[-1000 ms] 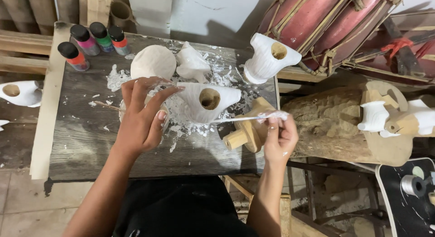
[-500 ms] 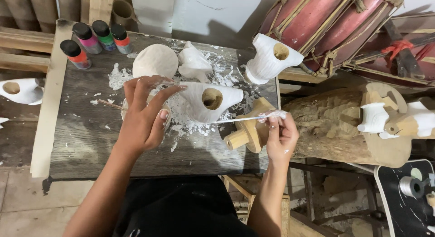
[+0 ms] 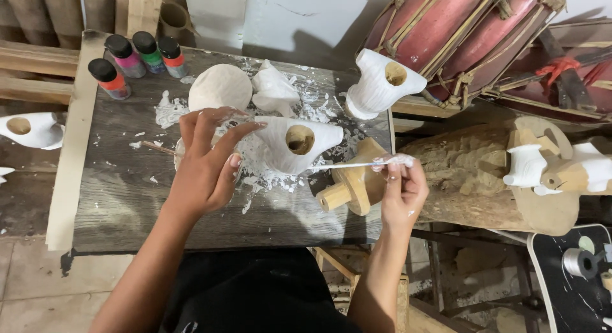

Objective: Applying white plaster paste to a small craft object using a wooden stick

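Note:
My left hand [image 3: 209,159] steadies a white-painted wooden piece [image 3: 298,143] with a round hole, fingertips touching its left end. It lies on a dark wooden board [image 3: 127,199] smeared with white paint. My right hand [image 3: 401,188] pinches a thin paintbrush [image 3: 349,165] whose tip reaches the piece's lower right side. Just under the brush sits an unpainted wooden piece [image 3: 354,183] with a peg, at the board's right edge.
Several small paint bottles [image 3: 134,59] stand at the board's far left. A white dome [image 3: 220,87], a white shape [image 3: 274,87] and a white vase-like piece [image 3: 381,83] sit behind. A log [image 3: 472,173] with wooden figures lies right; red drums [image 3: 459,33] lean behind.
Both hands hold about the same position; the brush stays against the white piece, with only a slight shift.

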